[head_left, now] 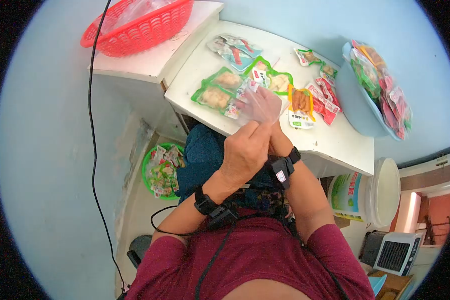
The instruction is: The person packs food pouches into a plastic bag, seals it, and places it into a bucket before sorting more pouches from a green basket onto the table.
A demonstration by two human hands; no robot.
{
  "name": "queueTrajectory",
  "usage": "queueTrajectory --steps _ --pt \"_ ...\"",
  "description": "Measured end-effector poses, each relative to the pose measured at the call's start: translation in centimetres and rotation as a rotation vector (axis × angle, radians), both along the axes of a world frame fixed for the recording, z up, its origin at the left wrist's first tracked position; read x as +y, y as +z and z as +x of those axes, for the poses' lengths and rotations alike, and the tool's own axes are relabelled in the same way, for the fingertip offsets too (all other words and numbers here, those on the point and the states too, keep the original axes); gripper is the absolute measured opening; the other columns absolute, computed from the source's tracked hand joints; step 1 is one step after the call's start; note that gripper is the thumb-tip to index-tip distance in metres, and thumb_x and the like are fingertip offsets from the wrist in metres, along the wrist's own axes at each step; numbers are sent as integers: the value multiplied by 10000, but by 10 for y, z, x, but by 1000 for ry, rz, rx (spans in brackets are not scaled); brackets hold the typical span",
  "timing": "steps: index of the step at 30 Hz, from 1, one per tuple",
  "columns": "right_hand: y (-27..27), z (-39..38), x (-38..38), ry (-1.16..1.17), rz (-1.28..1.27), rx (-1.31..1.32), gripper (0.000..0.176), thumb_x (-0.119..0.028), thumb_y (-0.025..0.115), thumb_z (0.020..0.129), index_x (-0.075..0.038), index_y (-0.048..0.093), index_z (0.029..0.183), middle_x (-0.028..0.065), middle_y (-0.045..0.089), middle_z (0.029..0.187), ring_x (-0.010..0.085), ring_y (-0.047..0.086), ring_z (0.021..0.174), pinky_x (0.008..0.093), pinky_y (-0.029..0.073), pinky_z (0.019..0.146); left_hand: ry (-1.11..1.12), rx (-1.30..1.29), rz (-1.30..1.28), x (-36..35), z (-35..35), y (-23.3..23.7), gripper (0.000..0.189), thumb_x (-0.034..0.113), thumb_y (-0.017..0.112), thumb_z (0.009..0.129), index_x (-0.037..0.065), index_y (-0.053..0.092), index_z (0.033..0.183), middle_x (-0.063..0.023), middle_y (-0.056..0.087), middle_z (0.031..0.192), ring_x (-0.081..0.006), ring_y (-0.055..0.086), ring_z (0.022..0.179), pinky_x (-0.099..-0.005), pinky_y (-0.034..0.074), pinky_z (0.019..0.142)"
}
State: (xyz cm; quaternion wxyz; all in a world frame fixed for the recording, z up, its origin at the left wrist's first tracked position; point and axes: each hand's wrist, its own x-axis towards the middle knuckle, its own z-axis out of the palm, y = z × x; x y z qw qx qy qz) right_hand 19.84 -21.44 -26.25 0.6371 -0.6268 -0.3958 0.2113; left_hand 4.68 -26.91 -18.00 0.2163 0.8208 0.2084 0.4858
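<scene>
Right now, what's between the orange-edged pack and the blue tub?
Red packs lie between the orange-edged pack and the blue tub, as the head view shows.

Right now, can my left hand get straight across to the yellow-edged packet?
Probably not: the right hand, inside the clear bag, and its wrist seem to lie between the left hand and the yellow-edged packet.

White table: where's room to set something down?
Bare tabletop: near edge, between yellow-edged pouch and blue basin; far side, between silver pouches and small green-edged packet. Crowded: centre-left, green-edged pouches around plastic bag.
</scene>
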Motion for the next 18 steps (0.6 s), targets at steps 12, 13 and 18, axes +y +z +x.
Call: queueTrajectory --steps 12,13,18 --pt "53 -1 -56 248 -116 119 195 -100 591 912 18 590 1067 84 632 960 120 599 833 252 509 676 -23 -128 -96 14 16 -16 112 16 657 830 23 654 942 -98 597 748 -221 582 597 -319 467 530" --pt "62 -1 -65 263 -167 61 232 -106 586 915 29 588 1103 102 643 1000 125 612 870 251 517 702 -22 -130 -109 16 17 -16 110 16 657 830 24 652 940 -94 592 743 -213 576 587 -313 463 523" --pt "102 16 -122 276 -355 372 250 -143 580 918 22 613 1102 101 676 944 140 663 787 256 550 656 -39 -137 -143 20 19 -22 112 39 685 803 52 639 904 -96 567 738 -271 571 583 -354 450 513"
